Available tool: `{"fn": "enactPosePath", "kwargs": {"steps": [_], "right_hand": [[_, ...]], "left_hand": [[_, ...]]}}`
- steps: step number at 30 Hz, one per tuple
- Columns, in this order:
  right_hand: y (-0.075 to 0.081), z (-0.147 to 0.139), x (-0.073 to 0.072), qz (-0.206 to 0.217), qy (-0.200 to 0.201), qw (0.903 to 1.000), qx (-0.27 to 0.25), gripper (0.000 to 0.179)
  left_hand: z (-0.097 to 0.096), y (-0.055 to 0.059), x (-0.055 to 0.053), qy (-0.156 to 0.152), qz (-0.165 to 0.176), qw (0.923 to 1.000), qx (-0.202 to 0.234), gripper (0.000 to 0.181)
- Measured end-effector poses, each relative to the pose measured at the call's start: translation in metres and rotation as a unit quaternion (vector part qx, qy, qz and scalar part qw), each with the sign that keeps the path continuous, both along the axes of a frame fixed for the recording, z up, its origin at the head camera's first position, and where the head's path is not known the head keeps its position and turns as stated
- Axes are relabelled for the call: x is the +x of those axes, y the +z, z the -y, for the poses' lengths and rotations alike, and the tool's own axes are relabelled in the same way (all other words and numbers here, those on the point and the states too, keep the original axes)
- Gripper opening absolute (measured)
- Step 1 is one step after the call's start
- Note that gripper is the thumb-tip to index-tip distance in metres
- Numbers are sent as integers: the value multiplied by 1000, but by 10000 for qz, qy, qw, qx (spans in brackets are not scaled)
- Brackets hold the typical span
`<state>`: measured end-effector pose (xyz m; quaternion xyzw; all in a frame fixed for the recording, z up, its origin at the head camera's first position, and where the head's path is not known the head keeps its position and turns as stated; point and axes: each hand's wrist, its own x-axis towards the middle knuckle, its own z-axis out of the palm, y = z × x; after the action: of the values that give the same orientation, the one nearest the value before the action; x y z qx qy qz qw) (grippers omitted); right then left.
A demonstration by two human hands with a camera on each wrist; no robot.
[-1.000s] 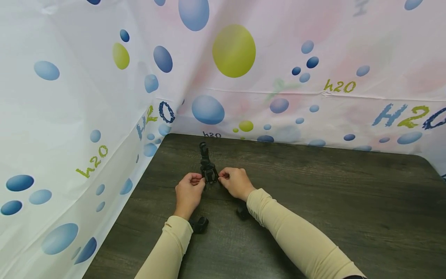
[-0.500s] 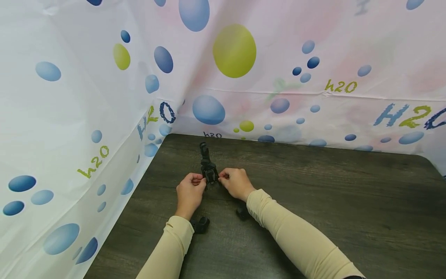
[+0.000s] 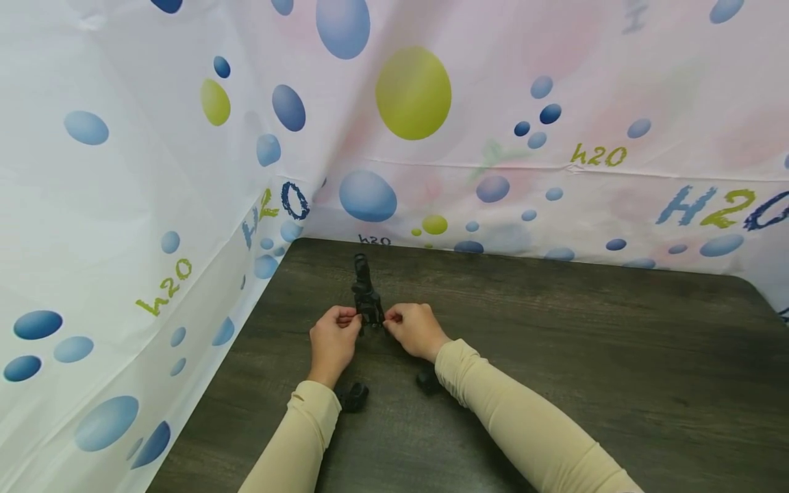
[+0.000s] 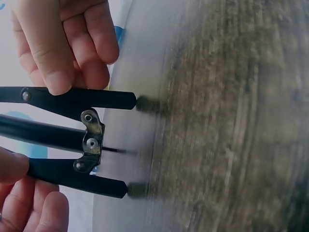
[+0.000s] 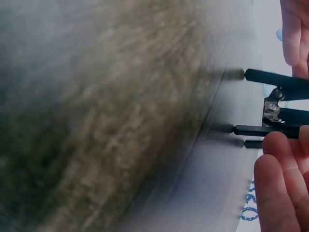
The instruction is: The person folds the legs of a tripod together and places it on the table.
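A small black tripod stands upright towards the far left of the table, its legs partly spread. My left hand pinches one leg between thumb and fingers. On the other side my right hand pinches another leg with its fingertips. Up close in the left wrist view, a metal hinge joins the flat legs to the centre post. The rubber-tipped feet point at the table. In the right wrist view a third leg shows close by the right fingers.
The dark wood-grain table has a rounded far right corner. A white sheet with blue and green bubbles walls off the back and left. Black devices sit under both wrists, one by the left cuff, one by the right.
The tripod has turned slightly, and my right hand has moved a little left with it. My left hand stays in nearly the same place.
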<state>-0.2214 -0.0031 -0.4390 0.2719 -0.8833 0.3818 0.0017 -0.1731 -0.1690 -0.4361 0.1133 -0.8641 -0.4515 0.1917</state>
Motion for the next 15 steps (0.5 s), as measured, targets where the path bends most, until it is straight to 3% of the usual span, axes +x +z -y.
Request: {"fn": "enactPosePath", "kwargs": {"steps": [11, 15], "right_hand": [[1, 7, 11, 456, 406, 9981, -60, 13], [1, 16, 19, 434, 384, 9982, -161, 10]], "left_hand": [[0, -1, -8, -85, 85, 9998, -182, 16], [-1, 0, -10, -129, 129, 9994, -306, 15]]}}
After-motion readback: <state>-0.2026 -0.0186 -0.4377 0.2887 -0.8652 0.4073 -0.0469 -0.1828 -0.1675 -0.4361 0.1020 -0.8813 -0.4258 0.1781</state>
